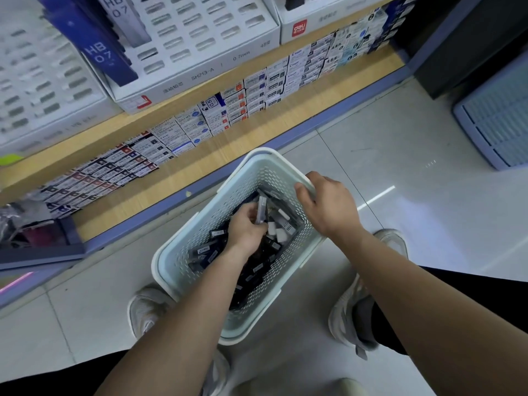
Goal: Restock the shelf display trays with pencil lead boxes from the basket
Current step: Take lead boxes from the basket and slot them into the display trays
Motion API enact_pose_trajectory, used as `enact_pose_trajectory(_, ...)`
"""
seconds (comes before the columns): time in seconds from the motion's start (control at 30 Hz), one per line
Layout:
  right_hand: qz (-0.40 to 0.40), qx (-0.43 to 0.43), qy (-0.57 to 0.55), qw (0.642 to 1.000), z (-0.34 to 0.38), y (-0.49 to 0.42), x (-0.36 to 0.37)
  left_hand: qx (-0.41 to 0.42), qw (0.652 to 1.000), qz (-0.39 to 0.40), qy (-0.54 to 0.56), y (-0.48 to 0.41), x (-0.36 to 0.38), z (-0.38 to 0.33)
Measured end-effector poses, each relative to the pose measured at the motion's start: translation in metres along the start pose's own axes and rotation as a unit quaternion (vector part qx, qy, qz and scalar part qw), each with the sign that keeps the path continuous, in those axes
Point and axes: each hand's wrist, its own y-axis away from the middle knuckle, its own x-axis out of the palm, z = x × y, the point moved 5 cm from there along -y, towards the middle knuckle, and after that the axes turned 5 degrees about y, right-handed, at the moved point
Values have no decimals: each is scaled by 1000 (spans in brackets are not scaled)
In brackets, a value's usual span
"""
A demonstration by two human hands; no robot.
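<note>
A pale perforated plastic basket (183, 252) stands on the floor between my feet, filled with several dark pencil lead boxes (210, 254). My left hand (247, 227) reaches inside it and grips a slim lead box (261, 210) that stands upright between its fingers. My right hand (328, 201) holds the basket's far right rim, fingers curled over the edge. Above, white display trays (200, 47) with many slots sit on the shelf; the middle one carries dark "HB 0.7" header cards.
Rows of small refill boxes (257, 90) line the wooden shelf (171, 184) in front of the trays. A blue-grey shelf edge runs diagonally past the basket. A blue slatted crate (497, 115) stands on the tiled floor at the right. My shoes flank the basket.
</note>
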Motion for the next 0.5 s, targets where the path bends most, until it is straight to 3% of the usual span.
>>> enact_pose_trajectory(0.13, -2, 1, 4, 1000, 3, 0, -1, 7, 999, -30, 43, -2, 1, -4)
enact_pose_trajectory(0.3, -8, -1, 15, 1000, 4, 1, -2, -28, 996, 3, 80, -8, 17, -5)
enact_pose_trajectory(0.5, -19, 7, 30, 999, 4, 2, -1, -35, 998, -12, 51, -13, 22, -10)
